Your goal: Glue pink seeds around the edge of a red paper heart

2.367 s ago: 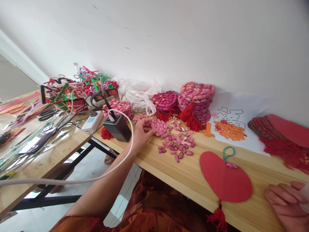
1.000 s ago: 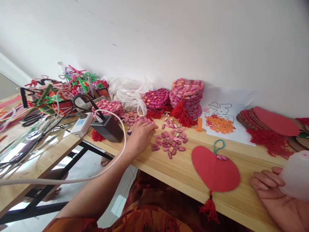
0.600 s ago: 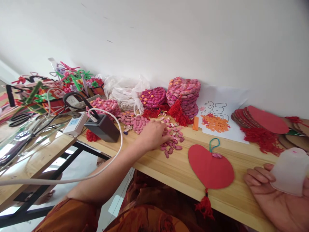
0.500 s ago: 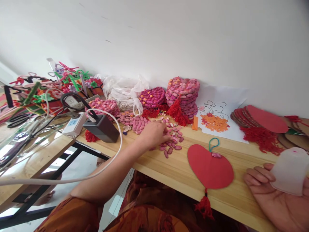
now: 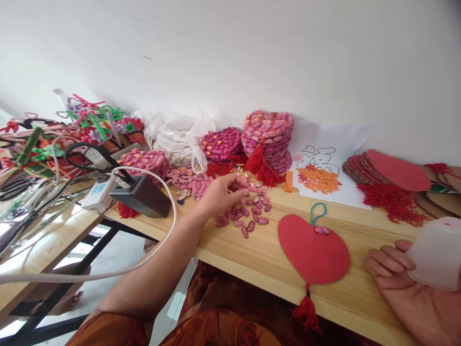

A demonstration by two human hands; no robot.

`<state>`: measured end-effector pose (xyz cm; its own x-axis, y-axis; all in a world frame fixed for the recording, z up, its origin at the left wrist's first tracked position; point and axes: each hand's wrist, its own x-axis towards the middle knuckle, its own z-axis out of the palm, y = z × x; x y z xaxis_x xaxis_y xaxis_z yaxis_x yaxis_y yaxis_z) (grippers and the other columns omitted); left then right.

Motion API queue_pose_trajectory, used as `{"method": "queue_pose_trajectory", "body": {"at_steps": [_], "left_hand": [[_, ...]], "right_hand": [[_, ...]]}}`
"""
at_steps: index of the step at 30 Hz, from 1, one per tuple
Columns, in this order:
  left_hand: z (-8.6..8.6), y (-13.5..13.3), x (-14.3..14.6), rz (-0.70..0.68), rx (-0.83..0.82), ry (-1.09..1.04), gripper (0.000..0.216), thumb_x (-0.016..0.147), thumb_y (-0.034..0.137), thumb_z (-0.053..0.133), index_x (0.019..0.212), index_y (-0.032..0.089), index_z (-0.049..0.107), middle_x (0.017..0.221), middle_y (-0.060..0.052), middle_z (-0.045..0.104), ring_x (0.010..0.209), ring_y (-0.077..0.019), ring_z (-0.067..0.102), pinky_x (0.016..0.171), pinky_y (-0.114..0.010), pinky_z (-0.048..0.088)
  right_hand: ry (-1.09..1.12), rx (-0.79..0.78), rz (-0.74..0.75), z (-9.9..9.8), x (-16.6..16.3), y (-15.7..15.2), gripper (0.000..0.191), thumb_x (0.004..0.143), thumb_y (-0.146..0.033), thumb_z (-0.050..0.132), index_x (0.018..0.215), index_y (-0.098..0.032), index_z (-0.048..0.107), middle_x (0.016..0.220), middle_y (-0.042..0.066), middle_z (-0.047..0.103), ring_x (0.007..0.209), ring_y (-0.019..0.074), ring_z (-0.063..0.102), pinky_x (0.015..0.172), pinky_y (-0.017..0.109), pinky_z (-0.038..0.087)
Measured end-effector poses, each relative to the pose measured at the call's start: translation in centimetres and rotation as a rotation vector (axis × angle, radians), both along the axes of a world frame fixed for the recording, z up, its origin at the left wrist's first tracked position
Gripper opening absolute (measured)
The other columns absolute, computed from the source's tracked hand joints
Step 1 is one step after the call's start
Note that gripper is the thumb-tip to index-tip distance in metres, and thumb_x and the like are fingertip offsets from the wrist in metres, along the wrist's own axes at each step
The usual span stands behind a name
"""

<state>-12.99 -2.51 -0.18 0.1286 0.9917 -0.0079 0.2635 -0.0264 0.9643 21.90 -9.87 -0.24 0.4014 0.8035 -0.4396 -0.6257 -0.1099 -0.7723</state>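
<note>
Head view looks down along a wooden worktop (image 5: pixel 273 262) pushed against a white wall. From where I stand, the person's left hand (image 5: pixel 220 194) reaches out over a scatter of pink seeds (image 5: pixel 254 216). Its fingers (image 5: pixel 239 184) are bent and drawn close toward the thumb, tips right above the nearest seeds. Whether a seed is pinched between them I cannot tell. Most of the loose seeds lie just past the fingertips, and a thicker heap (image 5: pixel 196 182) sits just behind the knuckles.

The right hand (image 5: pixel 414 298) is low in the corner, palm up, its fingers (image 5: pixel 394 257) stretched almost flat. A cloudy plastic cup (image 5: pixel 437 252) lies across them. The thumb is out of sight, so I cannot tell if the cup is gripped or only resting there.

Between the two hands, nearer the right fingertips, a red paper heart (image 5: pixel 313 252) lies flat, with a green loop (image 5: pixel 319 211) at its top and a red tassel (image 5: pixel 306 312) hanging over the worktop's edge. Beyond the left fingertips, against the wall, stands a stack of seed-covered hearts (image 5: pixel 268 137) with a crumpled plastic bag (image 5: pixel 176 137) beside it. Behind the left wrist sits a black charger (image 5: pixel 142 198), its white cable (image 5: pixel 163 240) looping across the forearm. Well beyond the right fingers lie a fan of red cards (image 5: pixel 392 175) and a white sheet (image 5: pixel 324 168) with orange cutouts.
</note>
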Motion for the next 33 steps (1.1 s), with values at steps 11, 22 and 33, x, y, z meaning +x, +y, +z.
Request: {"method": "queue_pose_trajectory", "body": {"at_steps": [11,22,33], "left_hand": [[0.2,0.3,-0.8,-0.017,-0.219,-0.618,0.043,0.067,0.016,0.092,0.105,0.014,0.072,0.096,-0.005,0.076,0.087,-0.0159,0.075,0.085,-0.028,0.060],[-0.2,0.1,-0.7,-0.002,-0.066,-0.353,0.043,0.076,0.026,0.088,0.113,0.013,0.072,0.098,-0.007,0.078,0.084,-0.0148,0.074,0.075,-0.024,0.058],[0.3,0.0,-0.1,0.088,0.078,-0.048,0.025,0.079,0.029,0.083,0.099,0.015,0.077,0.081,-0.004,0.077,0.070,-0.0168,0.070,0.060,-0.025,0.052]], "right_hand": [[-0.033,0.029,0.015,-0.6,0.5,0.2,0.040,0.048,-0.039,0.079,0.065,-0.020,0.048,0.062,-0.006,0.033,0.055,0.0101,0.033,0.041,0.022,0.039],[-0.047,0.024,0.006,0.1,0.1,0.1,0.038,0.048,-0.038,0.078,0.067,-0.020,0.050,0.063,-0.005,0.038,0.055,0.0106,0.035,0.043,0.023,0.039],[-0.049,0.088,-0.005,-0.2,0.7,0.0,0.022,0.060,-0.028,0.070,0.075,-0.021,0.055,0.069,-0.003,0.041,0.058,0.0136,0.038,0.047,0.027,0.040]]}}
